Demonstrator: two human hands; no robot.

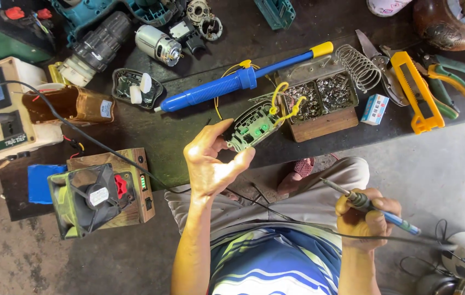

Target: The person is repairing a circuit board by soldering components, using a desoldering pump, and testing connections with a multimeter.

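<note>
Two bare hands work over a dark workbench [199,136] crowded with tools and parts. Largest among the clutter is a cream power box [3,109] at the far left edge, and below it sits a wooden box with a grey fan [93,196] on its front. A blue desoldering pump [238,82] with a yellow cap lies slanted across the middle of the bench, just above the left hand [210,164]. Beside its tip stands a wooden tray [322,125] of small metal scraps, with a coiled wire stand [357,65] touching its far corner and a yellow utility knife [415,93] further right. The left hand is closed around a small green circuit board [254,125] in a grey shell, pinched between thumb and fingers, with yellow wires [286,101] curling off it toward the tray. The right hand [366,218], lower down near the person's lap, grips a soldering iron [374,210] with a blue handle, its tip pointing up and left, well apart from the board.
</note>
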